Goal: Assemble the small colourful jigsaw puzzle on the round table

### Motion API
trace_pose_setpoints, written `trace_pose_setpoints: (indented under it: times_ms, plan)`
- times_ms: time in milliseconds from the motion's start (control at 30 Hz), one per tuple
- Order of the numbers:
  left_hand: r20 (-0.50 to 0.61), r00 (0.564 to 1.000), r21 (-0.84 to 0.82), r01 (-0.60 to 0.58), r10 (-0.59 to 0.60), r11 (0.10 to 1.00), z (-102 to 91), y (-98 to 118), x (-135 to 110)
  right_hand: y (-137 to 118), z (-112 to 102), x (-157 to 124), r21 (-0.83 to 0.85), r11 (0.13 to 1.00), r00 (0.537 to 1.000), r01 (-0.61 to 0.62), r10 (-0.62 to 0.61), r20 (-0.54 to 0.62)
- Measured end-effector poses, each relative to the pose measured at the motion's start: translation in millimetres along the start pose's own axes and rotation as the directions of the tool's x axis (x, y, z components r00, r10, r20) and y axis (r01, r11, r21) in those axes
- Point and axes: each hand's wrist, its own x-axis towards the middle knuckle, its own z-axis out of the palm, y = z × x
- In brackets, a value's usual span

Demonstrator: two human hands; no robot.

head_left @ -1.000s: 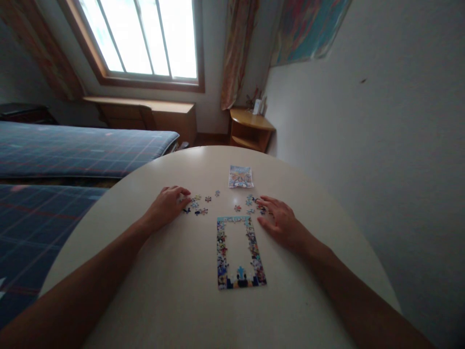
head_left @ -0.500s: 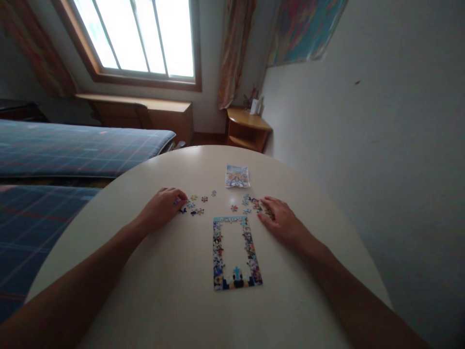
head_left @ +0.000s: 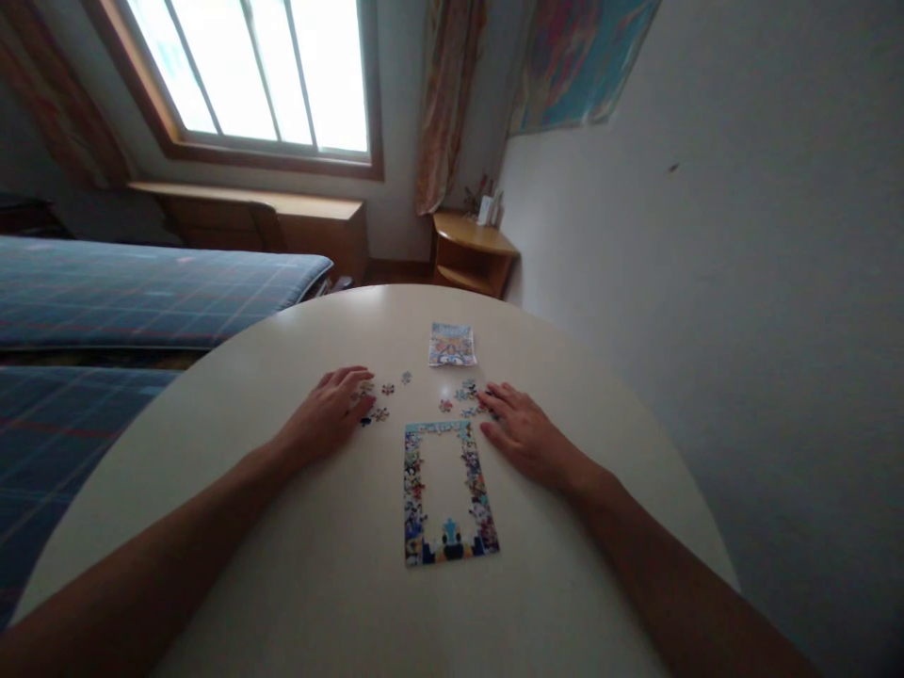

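Observation:
A jigsaw puzzle frame [head_left: 446,490], its border joined and its middle empty, lies on the round pale table [head_left: 353,584]. My left hand [head_left: 329,411] rests flat to its upper left, fingers stretched over several loose puzzle pieces [head_left: 385,400]. To the frame's upper right lies my right hand [head_left: 519,430], flat with fingers extended, its fingertips at another cluster of loose pieces [head_left: 462,395]. A small reference picture [head_left: 451,344] sits farther back on the table. Neither hand visibly grips a piece.
A white wall [head_left: 706,282] runs close along the table's right side. Beds with blue plaid covers [head_left: 141,292] stand at left. A wooden corner shelf [head_left: 470,254] and a bright window [head_left: 254,75] are behind the table.
My left hand has slid right over the loose pieces and flattened out. The right hand moved slightly left toward the frame's top corner. The view has shifted a little.

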Motion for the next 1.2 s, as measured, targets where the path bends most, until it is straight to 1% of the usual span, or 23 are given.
trace_pose_setpoints:
  times_ms: [133, 200, 300, 400, 533, 833, 1033, 1133, 1200]
  plan:
    - [0.051, 0.998, 0.045, -0.039, 0.037, 0.998, 3.5, 7.1, -3.9, -8.2, -1.4, 1.7, -0.019, 1.0, 1.0, -0.003, 0.003, -0.002]
    - [0.063, 0.997, 0.081, -0.053, 0.047, 0.995, 4.4, 9.0, -5.2, -16.4, -2.6, 3.1, -0.021, 0.998, 0.999, 0.052, -0.052, -0.004]
    - [0.066, 0.997, 0.111, -0.032, 0.025, 0.993, 5.0, 10.5, -5.4, -30.0, -2.7, 5.1, -0.007, 0.986, 0.986, 0.165, -0.165, 0.024]
    - [0.07, 0.998, 0.109, -0.013, 0.005, 0.994, 3.9, 12.6, -4.5, -38.3, -1.3, 6.3, 0.012, 0.978, 0.977, 0.207, -0.207, 0.053]
    - [0.064, 0.998, 0.095, -0.007, 0.001, 0.995, 0.5, 16.6, -4.7, -35.1, -0.7, 7.0, 0.0, 0.989, 0.989, 0.147, -0.147, 0.023]
    - [0.037, 0.999, 0.081, 0.02, -0.023, 0.997, -2.4, 17.8, -7.3, -9.9, -4.9, 8.0, 0.009, 0.998, 0.991, 0.055, -0.053, -0.122]
    - [0.037, 0.999, 0.08, 0.032, -0.035, 0.996, -4.9, 22.2, -8.3, -1.3, -5.5, 8.2, 0.05, 0.996, 0.972, 0.079, -0.066, -0.227]
    - [0.032, 0.999, 0.076, 0.025, -0.027, 0.997, -4.7, 21.2, -7.5, -1.5, -4.9, 9.5, 0.092, 0.991, 0.965, 0.095, -0.069, -0.252]
    - [0.036, 0.999, 0.067, 0.018, -0.021, 0.998, -4.6, 20.4, -6.8, -2.3, -3.5, 10.3, 0.107, 0.991, 0.964, 0.085, -0.054, -0.261]
